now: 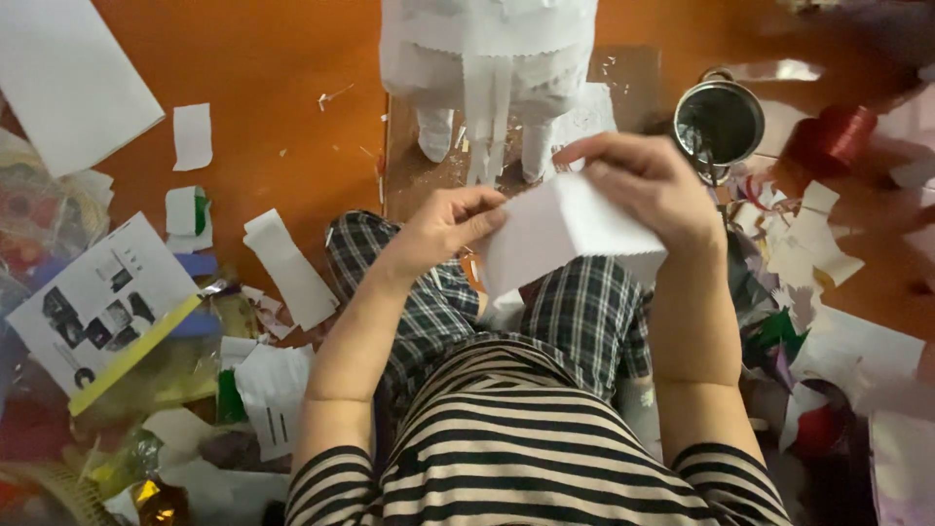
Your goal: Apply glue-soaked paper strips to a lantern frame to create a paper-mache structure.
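Left hand (443, 226) pinches the white paper sheet (565, 239) at its left edge; right hand (648, 185) grips its top edge. Uneven pull could tear it. The metal pot (721, 122) near the right elbow side could get knocked.

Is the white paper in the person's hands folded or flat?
Folded: the white paper shows a crease, pinched by the left hand and right hand.

Matt white paper sheet (565, 229), shiny metal pot (721, 122), glossy orange floor (282, 88), checked cloth trousers (584, 312)
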